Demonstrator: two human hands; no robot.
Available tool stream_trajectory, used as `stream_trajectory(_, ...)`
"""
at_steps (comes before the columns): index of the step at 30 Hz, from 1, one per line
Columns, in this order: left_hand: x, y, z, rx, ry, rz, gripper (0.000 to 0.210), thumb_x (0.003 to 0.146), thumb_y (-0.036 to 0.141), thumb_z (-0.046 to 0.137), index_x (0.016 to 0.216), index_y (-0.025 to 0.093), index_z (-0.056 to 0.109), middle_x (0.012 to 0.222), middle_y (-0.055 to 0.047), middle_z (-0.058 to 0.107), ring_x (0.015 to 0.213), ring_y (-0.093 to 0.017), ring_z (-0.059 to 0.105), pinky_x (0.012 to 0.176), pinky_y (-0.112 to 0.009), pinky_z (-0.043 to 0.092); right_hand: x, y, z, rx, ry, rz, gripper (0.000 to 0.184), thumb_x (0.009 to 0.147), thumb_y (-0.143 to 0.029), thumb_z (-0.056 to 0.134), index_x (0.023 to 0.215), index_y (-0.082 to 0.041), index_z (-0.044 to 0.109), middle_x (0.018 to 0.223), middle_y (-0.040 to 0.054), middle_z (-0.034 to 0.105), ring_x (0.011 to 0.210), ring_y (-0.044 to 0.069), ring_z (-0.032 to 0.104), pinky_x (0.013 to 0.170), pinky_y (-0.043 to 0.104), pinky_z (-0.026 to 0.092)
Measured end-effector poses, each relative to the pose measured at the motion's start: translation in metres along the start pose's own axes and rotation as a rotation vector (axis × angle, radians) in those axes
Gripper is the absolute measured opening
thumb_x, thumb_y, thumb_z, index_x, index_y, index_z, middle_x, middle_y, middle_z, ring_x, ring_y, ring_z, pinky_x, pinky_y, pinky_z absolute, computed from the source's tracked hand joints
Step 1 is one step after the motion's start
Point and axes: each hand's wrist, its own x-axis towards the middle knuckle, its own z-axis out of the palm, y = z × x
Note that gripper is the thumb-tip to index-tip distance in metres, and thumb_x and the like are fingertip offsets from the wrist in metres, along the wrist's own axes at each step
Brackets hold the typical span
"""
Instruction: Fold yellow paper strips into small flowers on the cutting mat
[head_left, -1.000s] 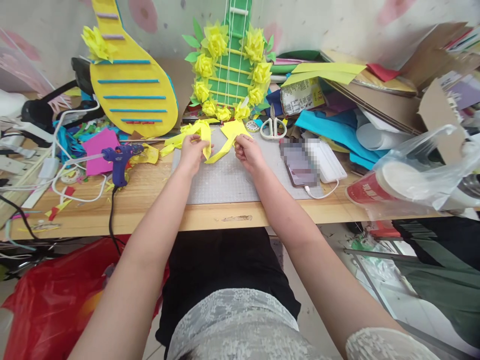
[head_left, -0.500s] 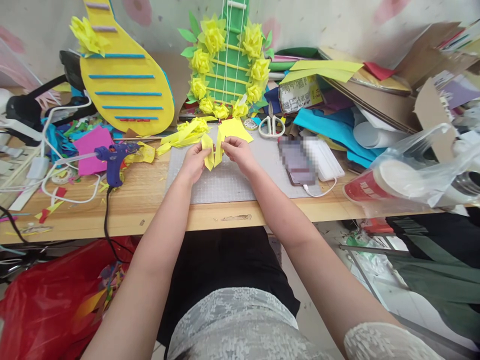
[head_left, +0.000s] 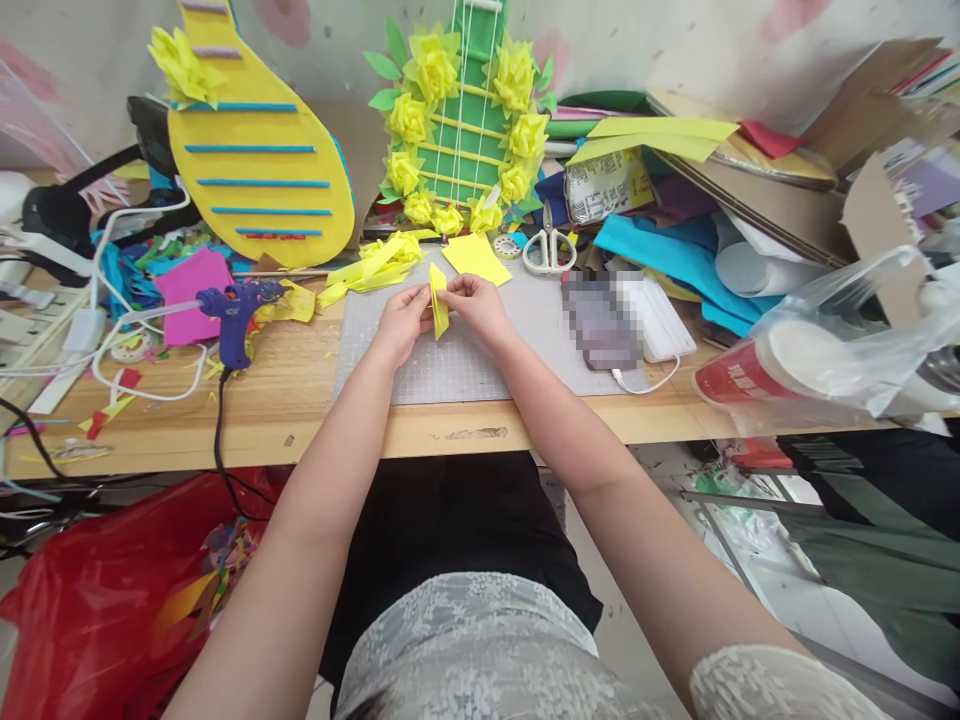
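Between my two hands stands a folded piece of yellow paper [head_left: 439,303], narrow and upright over the grey cutting mat [head_left: 517,352]. My left hand [head_left: 406,318] pinches it from the left, and my right hand [head_left: 474,303] pinches it from the right. Just behind them lie yellow paper sheets [head_left: 478,258] and a heap of yellow paper strips [head_left: 379,265]. Scissors with white handles [head_left: 549,250] rest to the right of the sheets, next to a small tape roll [head_left: 506,246].
A purple glue gun [head_left: 235,325] stands at the left with its cord over the table edge. Behind are a yellow cardboard instrument [head_left: 262,165] and a green one [head_left: 469,130] with yellow paper flowers. A phone [head_left: 600,320], power bank [head_left: 655,318] and bagged red cup [head_left: 739,372] stand right.
The folded yellow paper, spread in two flaps before, is now closed into one narrow piece. My hands have come closer together around it. The view has shifted slightly.
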Motion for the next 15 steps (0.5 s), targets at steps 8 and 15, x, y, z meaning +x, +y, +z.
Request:
stream_trajectory(8, 0.001, -0.003, -0.001, 0.028, 0.073, 0.068, 0.010, 0.082, 0.022, 0.066, 0.088, 0.014, 0.069, 0.078, -0.005, 0.075, 0.083, -0.017, 0.073, 0.084, -0.033, 0.058, -0.010, -0.016, -0.005, 0.023, -0.150, -0.002, 0.020, 0.078, -0.024, 0.065, 0.062, -0.017, 0.056, 0.052, -0.0070, 0.055, 0.044, 0.002, 0.038, 0.044, 0.016, 0.031)
stream_trajectory(15, 0.001, -0.003, 0.000, 0.058, 0.110, 0.087, 0.010, 0.081, 0.017, 0.064, 0.089, 0.013, 0.070, 0.080, -0.005, 0.076, 0.082, -0.017, 0.073, 0.080, -0.030, 0.058, -0.008, -0.016, -0.004, 0.045, -0.062, -0.017, 0.018, 0.079, -0.017, 0.065, 0.063, -0.017, 0.057, 0.051, -0.0069, 0.055, 0.043, 0.003, 0.040, 0.045, 0.016, 0.032)
